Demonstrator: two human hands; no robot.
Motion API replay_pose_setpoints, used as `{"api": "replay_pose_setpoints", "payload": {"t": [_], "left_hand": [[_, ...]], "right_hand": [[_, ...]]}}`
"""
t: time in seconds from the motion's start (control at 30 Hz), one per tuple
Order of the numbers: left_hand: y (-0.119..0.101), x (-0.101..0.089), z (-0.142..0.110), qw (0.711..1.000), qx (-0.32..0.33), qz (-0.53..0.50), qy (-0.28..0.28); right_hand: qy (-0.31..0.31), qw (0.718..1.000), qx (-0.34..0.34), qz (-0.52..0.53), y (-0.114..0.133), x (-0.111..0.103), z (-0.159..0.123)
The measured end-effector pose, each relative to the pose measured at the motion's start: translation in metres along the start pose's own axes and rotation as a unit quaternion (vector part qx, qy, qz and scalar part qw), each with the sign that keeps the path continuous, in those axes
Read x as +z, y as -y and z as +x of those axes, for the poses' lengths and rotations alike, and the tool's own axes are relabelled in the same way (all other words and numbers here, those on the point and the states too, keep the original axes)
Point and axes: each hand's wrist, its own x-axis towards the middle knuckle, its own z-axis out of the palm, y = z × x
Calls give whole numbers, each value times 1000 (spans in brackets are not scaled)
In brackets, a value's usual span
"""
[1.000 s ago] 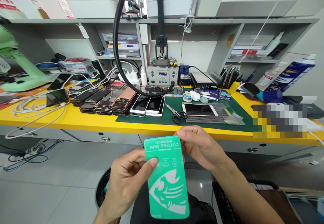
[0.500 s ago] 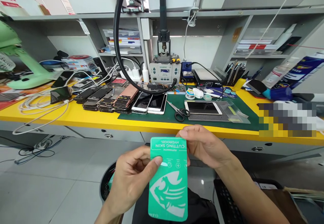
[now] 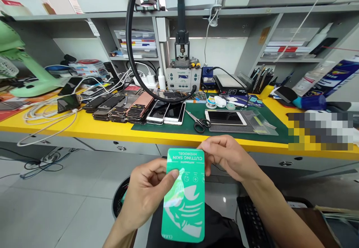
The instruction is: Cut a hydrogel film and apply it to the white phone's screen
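A green hydrogel film sheet (image 3: 190, 203) with white print, its lettering upside down to me, is held upright above my lap. My left hand (image 3: 148, 192) grips its left edge, thumb on the printed front and the fingers behind. At the upper right corner, my right hand (image 3: 224, 154) has thumb and forefinger pinched together on the sheet's edge. The other right fingers are curled, partly behind the sheet. On the bench beyond lie black scissors (image 3: 199, 124) and a white phone (image 3: 224, 117) with a dark screen, on a clear plastic sleeve.
Stacks of phone parts (image 3: 137, 108) and two white phones (image 3: 174, 113) line the bench beside a green mat (image 3: 157, 129). A rework station (image 3: 183, 78) with a black hose stands behind. White cables (image 3: 42, 115) spread at left. A bin (image 3: 119, 199) sits below, a keyboard (image 3: 252, 218) lower right.
The film sheet has tilted slightly, its lower end shifting left, and a bright glare now shows near my left thumb. Both hands keep their hold, and the right has moved up a little.
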Motion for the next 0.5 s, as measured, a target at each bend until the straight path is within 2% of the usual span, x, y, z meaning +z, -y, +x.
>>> {"api": "replay_pose_setpoints", "payload": {"t": [0.33, 0.4, 0.5], "left_hand": [[3, 0, 4, 1000, 14, -22, 18], [6, -5, 7, 999, 8, -43, 21], [7, -14, 11, 992, 17, -121, 26]], "right_hand": [[-25, 995, -12, -92, -4, 0, -6], [-60, 994, -29, -87, -4, 0, -3], [-177, 980, -85, -38, -3, 2, 2]]}}
